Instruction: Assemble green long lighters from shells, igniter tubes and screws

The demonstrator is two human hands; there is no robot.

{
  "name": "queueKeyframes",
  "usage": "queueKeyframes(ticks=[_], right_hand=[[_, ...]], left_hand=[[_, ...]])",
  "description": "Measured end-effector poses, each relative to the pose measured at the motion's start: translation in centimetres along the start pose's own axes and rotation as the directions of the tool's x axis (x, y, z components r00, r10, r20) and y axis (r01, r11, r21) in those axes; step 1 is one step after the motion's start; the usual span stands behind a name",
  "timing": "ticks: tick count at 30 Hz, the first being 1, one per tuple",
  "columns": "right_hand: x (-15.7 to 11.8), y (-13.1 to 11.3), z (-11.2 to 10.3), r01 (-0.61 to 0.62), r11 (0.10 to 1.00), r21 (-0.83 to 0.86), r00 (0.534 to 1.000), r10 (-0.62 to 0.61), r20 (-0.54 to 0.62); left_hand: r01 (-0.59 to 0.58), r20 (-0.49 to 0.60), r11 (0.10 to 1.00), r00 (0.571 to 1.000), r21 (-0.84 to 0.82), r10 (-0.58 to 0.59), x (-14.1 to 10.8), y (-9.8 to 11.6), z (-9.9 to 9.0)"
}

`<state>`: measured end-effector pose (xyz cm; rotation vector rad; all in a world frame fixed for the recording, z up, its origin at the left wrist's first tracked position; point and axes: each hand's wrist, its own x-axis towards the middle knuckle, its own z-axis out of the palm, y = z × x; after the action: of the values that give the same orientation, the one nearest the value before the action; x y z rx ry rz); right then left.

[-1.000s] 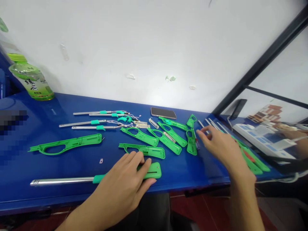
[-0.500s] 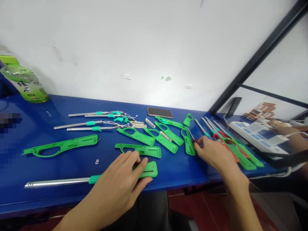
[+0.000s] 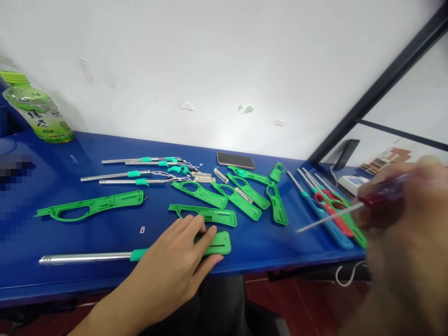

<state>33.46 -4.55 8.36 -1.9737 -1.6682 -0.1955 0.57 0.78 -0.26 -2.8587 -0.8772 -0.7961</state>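
My left hand (image 3: 182,259) is closed over the green handle of a long-nosed gas lighter (image 3: 87,257), which lies flat near the table's front edge with its silver tube pointing left. My right hand (image 3: 402,219), smeared by motion, is raised at the right and grips a screwdriver (image 3: 381,198) by its dark red handle; the thin shaft points left over the table. Just beyond my left hand lies an open green handle shell (image 3: 219,216). Another green half shell (image 3: 93,205) lies farther left, and a tiny pale part (image 3: 142,229) sits between it and the lighter's tube.
Silver tubes with teal parts and wires (image 3: 140,174) lie at the back left. Several green shells (image 3: 241,205) and clear fuel tanks (image 3: 221,175) fill the middle, before a phone (image 3: 235,160). Whole lighters (image 3: 325,214) lie at right, by a black frame. A bottle (image 3: 38,112) stands far left.
My right hand has picked the screwdriver up from beside the green shells and lifted it to the right, nearer the camera. My left hand stays on the lighter. The view has shifted slightly.
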Motion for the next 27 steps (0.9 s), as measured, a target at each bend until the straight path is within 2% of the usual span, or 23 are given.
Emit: queueKeyframes(ticks=[5,7,9,11,16,27], right_hand=[[0.2,-7.9,3.6,0.144,0.941,0.307,0.989,-0.142,-0.027],[0.0,-10.1,4.4,0.189,0.889,0.417,0.982,-0.184,-0.053],[-0.1,-11.2,5.0,0.226,0.835,0.502,0.973,-0.213,-0.084],[-0.1,-11.5,5.3,0.245,0.812,0.529,0.969,-0.229,-0.096],[0.1,-11.0,5.4,0.235,0.822,0.518,0.972,-0.209,-0.110],[0.3,-11.0,6.1,0.227,0.831,0.508,0.971,-0.232,-0.055]], left_hand=[[0.003,-0.015,0.999,1.000,-0.033,-0.003,0.0,0.0,0.0],[0.003,-0.005,0.999,1.000,-0.036,-0.003,0.1,-0.1,0.0],[0.002,0.008,0.999,1.000,-0.036,-0.002,0.1,-0.1,-0.1],[-0.002,0.007,0.999,1.000,-0.041,0.002,0.2,-0.1,-0.1],[-0.004,0.004,1.000,1.000,-0.023,0.004,0.1,-0.1,0.1],[-0.003,0.016,1.000,1.000,-0.002,0.003,0.1,-0.2,0.1]])
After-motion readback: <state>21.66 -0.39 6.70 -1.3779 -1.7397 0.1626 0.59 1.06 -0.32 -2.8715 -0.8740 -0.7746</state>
